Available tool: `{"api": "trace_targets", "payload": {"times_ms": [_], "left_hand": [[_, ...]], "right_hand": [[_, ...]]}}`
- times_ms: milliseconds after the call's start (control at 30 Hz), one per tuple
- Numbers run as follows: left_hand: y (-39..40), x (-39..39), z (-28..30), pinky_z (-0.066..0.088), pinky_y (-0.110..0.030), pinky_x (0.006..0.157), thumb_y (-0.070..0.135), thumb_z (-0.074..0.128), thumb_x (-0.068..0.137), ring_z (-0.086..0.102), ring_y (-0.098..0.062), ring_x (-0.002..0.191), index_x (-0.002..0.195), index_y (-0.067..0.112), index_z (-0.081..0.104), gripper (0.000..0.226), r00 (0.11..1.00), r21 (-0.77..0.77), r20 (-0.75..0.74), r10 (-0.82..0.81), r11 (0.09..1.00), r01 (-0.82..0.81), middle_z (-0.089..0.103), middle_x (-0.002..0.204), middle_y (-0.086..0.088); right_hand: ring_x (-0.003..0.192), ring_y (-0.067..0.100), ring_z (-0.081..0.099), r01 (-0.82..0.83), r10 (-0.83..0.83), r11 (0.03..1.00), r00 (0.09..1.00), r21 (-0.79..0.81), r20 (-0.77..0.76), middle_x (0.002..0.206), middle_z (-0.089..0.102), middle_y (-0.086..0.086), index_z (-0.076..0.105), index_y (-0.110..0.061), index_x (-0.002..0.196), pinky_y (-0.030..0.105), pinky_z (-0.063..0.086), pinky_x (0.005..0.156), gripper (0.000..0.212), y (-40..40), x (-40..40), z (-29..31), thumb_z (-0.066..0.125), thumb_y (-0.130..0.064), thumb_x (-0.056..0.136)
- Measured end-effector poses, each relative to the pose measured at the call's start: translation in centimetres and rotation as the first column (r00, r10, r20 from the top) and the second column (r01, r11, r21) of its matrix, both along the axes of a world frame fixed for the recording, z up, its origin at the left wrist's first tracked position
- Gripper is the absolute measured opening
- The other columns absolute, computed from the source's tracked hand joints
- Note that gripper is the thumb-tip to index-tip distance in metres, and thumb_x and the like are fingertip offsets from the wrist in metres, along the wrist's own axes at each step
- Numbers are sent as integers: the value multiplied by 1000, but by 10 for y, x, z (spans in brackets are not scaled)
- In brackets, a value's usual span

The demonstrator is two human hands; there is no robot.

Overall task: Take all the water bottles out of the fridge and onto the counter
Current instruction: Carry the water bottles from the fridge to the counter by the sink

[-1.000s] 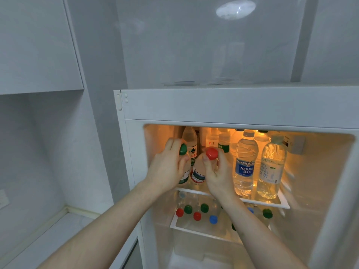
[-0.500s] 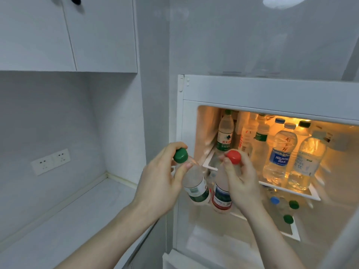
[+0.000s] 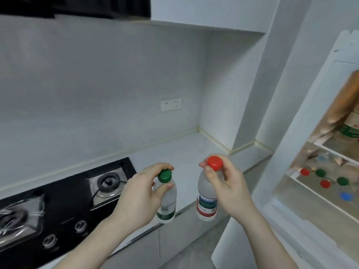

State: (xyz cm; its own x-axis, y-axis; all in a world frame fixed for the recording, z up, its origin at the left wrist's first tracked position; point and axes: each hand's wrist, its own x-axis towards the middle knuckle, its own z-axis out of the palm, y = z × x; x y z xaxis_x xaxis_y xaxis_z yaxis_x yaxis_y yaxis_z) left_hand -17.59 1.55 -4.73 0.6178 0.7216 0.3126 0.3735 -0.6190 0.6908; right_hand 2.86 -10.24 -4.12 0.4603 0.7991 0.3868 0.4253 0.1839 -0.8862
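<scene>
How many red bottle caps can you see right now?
3. One red cap tops the bottle pinched in the right hand; two more, and, sit on bottles on the fridge's lower shelf. Others may be hidden out of frame.

A home kitchen. A black gas hob (image 3: 64,199) is set into a pale counter (image 3: 186,150) (wall sockets (image 3: 171,104) behind), beside an open fridge (image 3: 303,171).

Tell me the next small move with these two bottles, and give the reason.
Probably lower both bottles onto the bare counter right of the stove. The left hand grips the green-capped bottle and the right hand the red-capped bottle by their necks, and both hang at the counter's front edge, not yet set down.
</scene>
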Motion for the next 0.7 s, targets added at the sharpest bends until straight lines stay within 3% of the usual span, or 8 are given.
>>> {"api": "trace_targets", "payload": {"times_ms": [133,267,400,567,700], "left_hand": [[0,-91,-7,56,-35,90,33,73,92,66,-4,96,122,49,58,37,976,-10,-12,215,976,-215,66,110,29],[-14,-175,-11,56,-32,94,31,73,92,65,0,105,120,49,59,36,909,-44,29,415,909,-414,66,113,31],[-32,-253,-15,56,-33,94,29,73,92,65,0,104,119,49,59,36,782,-70,45,622,783,-618,66,111,29],[-46,-320,-15,56,-30,90,32,73,91,65,6,100,120,52,57,39,628,-51,21,778,628,-777,65,110,35],[-48,-369,-19,56,-34,89,31,72,92,64,-1,100,118,54,56,38,507,-49,14,862,507,-860,67,108,30]], "right_hand": [[109,2,68,-208,208,977,978,-36,-13,107,75,-16,68,-22,107,12,47,93,24,42,-73,-5,63,-41,93],[108,5,68,-438,439,898,899,-45,1,106,75,-12,69,-24,106,13,48,92,19,83,-147,-2,65,-37,93],[110,10,69,-642,644,764,764,-67,26,108,75,-10,71,-22,108,16,49,93,20,118,-227,1,66,-36,94],[111,4,68,-775,781,624,622,-99,53,110,74,-15,70,-27,110,13,49,92,20,144,-301,1,65,-40,95],[113,2,67,-845,852,524,521,-109,57,113,74,-17,70,-29,112,10,47,91,21,169,-356,-4,63,-41,95]]}}
